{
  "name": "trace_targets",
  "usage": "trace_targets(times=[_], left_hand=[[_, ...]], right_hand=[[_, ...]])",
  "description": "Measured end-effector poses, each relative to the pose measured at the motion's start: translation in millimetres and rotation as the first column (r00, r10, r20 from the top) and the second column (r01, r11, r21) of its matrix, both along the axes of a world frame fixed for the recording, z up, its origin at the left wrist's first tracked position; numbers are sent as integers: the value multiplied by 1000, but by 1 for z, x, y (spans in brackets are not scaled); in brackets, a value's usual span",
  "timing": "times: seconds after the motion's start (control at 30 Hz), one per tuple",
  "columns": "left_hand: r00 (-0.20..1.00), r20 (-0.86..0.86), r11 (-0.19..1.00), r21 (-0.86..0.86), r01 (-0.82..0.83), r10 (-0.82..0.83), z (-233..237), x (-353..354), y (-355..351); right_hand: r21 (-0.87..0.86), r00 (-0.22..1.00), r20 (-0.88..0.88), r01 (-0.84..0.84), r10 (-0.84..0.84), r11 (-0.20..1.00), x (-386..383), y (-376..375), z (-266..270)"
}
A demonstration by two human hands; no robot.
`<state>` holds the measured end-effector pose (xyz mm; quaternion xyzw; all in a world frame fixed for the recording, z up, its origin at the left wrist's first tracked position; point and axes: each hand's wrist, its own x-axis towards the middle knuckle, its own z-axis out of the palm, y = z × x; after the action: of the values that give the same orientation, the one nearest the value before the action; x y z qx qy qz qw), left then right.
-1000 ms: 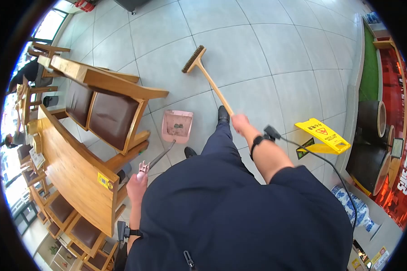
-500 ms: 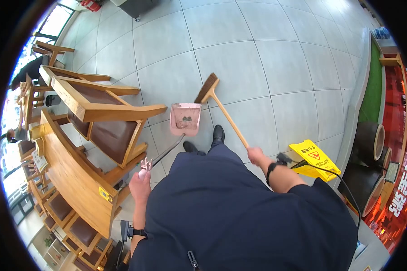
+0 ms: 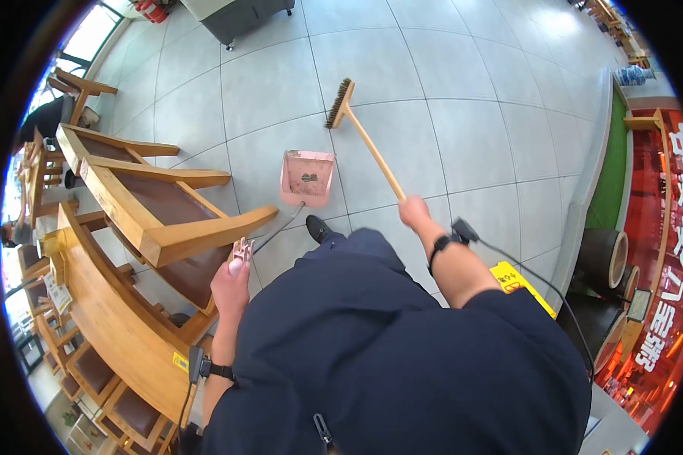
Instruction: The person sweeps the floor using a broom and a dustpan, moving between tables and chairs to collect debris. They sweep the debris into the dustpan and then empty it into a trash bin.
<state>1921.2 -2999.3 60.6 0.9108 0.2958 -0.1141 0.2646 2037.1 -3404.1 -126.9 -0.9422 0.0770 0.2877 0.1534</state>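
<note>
My left hand (image 3: 231, 287) is closed round the pink grip of a long-handled dustpan. The pink dustpan (image 3: 308, 173) is on the tiled floor in front of my feet, with a dark mark in its pan. My right hand (image 3: 415, 213) is wrapped round the wooden handle of a broom (image 3: 373, 149). Its dark-bristled head (image 3: 339, 103) is out ahead, beyond the dustpan and a little to its right, apart from it. Each wrist wears a black strap with a small device and cable.
Wooden chairs (image 3: 174, 239) and a long wooden table (image 3: 118, 315) line my left. A yellow caution sign (image 3: 524, 286) stands by my right arm. Large dark pots (image 3: 601, 258) sit along the right side. A grey wheeled cart (image 3: 235, 17) and red fire extinguishers (image 3: 152, 10) are ahead.
The broom head has swung forward, away from the dustpan, as my right hand moved forward. I have stepped ahead, and more of the grey cart shows.
</note>
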Motion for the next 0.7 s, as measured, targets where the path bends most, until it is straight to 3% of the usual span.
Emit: trace_targets(times=[0.07,0.13,0.17,0.23,0.27,0.37,0.5,0.57,0.63,0.7], left_hand=[[1000,7,1000,6,31,-31,-7,21,10],[997,-11,995,54,82,-82,-20,40,21],[997,-11,996,42,81,-80,-22,50,23],[997,9,997,29,71,-71,-23,74,21],[998,-12,998,22,66,-66,-21,86,18],[995,-57,996,33,88,-86,-37,111,17],[986,-127,985,125,120,-104,-28,154,0],[982,-165,981,159,115,-88,-26,176,-9],[973,-214,978,167,124,-87,-16,200,-22],[960,-270,976,177,130,-79,-13,222,-30]], right_hand=[[-62,974,-127,182,-188,981,-45,-31,-18],[-65,826,-362,441,-433,895,-52,-33,47],[-76,826,-357,439,-435,895,-57,-47,46],[-15,889,-42,456,-456,890,-57,-83,44],[-26,884,-35,465,-466,885,-53,-98,46],[-192,917,54,398,-395,897,-18,-127,58],[-297,901,-67,391,-428,871,83,-155,56],[-393,932,-166,237,-322,888,140,-168,33],[-389,972,-229,-40,-55,920,196,-161,28],[-399,983,-178,-36,-39,916,237,-138,28]])
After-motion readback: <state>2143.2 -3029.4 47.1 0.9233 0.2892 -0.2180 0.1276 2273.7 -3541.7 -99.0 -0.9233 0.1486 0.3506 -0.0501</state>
